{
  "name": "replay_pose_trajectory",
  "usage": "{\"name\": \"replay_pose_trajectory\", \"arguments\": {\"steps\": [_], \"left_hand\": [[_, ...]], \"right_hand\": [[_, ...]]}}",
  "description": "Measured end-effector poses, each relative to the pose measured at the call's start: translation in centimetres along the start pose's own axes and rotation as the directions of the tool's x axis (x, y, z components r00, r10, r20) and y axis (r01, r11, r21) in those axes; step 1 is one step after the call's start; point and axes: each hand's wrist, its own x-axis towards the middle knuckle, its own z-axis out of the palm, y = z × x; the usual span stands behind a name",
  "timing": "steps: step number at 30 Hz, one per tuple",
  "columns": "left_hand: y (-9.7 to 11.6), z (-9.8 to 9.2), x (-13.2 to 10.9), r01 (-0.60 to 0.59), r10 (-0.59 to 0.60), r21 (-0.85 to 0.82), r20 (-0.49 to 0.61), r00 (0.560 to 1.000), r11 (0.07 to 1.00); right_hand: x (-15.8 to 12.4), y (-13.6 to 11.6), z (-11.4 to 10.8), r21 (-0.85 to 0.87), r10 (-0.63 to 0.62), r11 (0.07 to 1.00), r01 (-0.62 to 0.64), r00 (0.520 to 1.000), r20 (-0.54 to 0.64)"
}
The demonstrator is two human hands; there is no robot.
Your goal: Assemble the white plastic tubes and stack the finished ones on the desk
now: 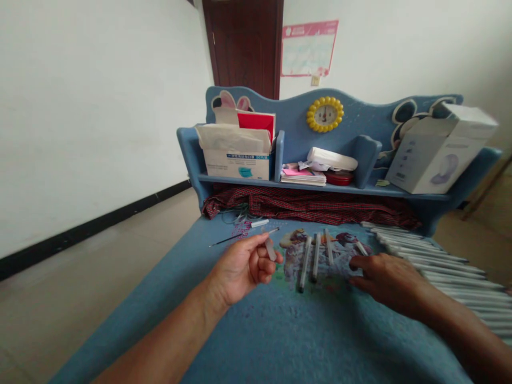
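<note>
My left hand (250, 264) is closed around a short, pale translucent piece that looks like a pen cap (271, 249). A thin dark-tipped rod (274, 230) shows just beyond its thumb; whether the hand touches it I cannot tell. On the blue desk, my right hand (384, 274) hovers low with thumb and forefinger apart, slightly blurred. Just behind its forefinger is a short whitish tube (361, 248). Between the hands lie a pen barrel with a dark end (305, 264), a second barrel (316, 257) and a clear tube (328, 246).
A long row of pens (448, 264) lines the desk's right side. A black refill (226, 240) and a white tube (260, 223) lie at the back left. Behind them are a checked cloth (304, 204) and a shelf holding a mask box (236, 162) and a white carton (434, 154).
</note>
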Motion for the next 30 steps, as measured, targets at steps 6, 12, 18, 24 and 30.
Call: {"name": "replay_pose_trajectory", "arguments": {"steps": [6, 12, 18, 24, 30], "left_hand": [[3.0, -1.2, -1.0, -0.226, 0.219, -0.089, -0.089, 0.972, 0.970], [4.6, -3.3, -0.8, -0.434, 0.388, -0.138, -0.267, 0.882, 0.890], [5.6, -4.3, -1.5, -0.537, 0.478, -0.136, -0.315, 0.820, 0.833], [7.6, -5.7, -3.1, -0.699, 0.610, -0.109, -0.406, 0.681, 0.707], [8.3, -6.7, -3.6, -0.748, 0.643, -0.080, -0.458, 0.614, 0.658]], "right_hand": [[0.6, -1.7, -0.4, 0.042, -0.095, 0.994, 0.097, 0.994, -0.047], [1.5, -6.4, -0.7, 0.167, -0.296, 0.939, 0.300, 0.954, -0.053], [3.2, -10.9, -2.1, 0.130, -0.436, 0.889, 0.439, 0.898, -0.054], [7.5, -14.1, -2.5, 0.008, -0.503, 0.861, 0.509, 0.853, -0.140], [10.4, -18.4, -2.3, -0.076, -0.562, 0.825, 0.560, 0.798, -0.218]]}}
